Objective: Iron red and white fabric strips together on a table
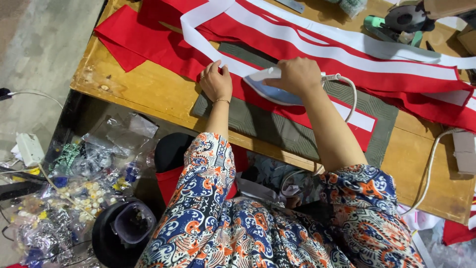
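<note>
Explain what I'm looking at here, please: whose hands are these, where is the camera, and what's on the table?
There is one picture, from a camera worn on a person's head, looking down at their own two bare hands. The right hand grips the handle of an iron, which rests on a white strip laid over red cloth. The left hand lies flat on the cloth beside the iron. Under them is a grey pad on a wooden table. The iron's cord loops off to the right. Plastic bags of small bits lie on the floor.
</note>
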